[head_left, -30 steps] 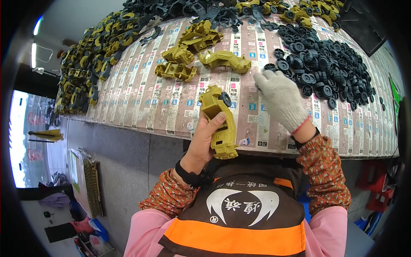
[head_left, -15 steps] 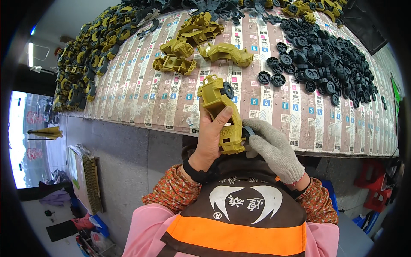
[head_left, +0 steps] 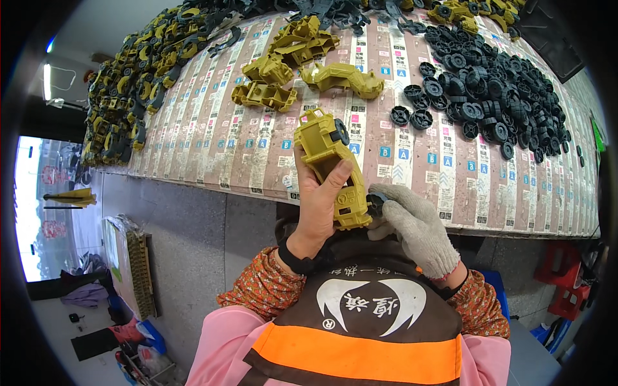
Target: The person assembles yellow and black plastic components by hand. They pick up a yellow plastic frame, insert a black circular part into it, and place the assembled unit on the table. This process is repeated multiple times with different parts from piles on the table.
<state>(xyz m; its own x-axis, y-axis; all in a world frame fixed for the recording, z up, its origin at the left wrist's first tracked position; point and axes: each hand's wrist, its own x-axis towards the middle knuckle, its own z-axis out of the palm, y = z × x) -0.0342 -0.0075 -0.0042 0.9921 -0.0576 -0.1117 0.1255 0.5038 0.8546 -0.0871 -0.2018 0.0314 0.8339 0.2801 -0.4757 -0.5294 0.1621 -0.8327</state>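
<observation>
My bare left hand [head_left: 317, 202] grips a yellow plastic toy truck body [head_left: 351, 198] by its side, thumb across the middle, above my lap at the table's near edge. One black wheel [head_left: 340, 132] sits on the body's far end. My right hand [head_left: 418, 225], in a pale knitted glove, is closed on another black toy wheel [head_left: 376, 204] at the body's near right corner. Whether that wheel is seated on the body I cannot tell. Several loose yellow truck bodies [head_left: 344, 80] lie on the table beyond my hands.
A big pile of black wheels [head_left: 492, 90] covers the table's right side. Yellow-and-black assembled toys [head_left: 125, 96] are heaped along the left edge. Dark plastic parts [head_left: 335, 14] lie at the far side. The table [head_left: 225, 157] ends just before my lap; red stools [head_left: 566, 283] stand low at right.
The wheel in my right hand has turned, so more of its face shows beside the truck body. My left hand keeps its hold on the body, nearly unmoved.
</observation>
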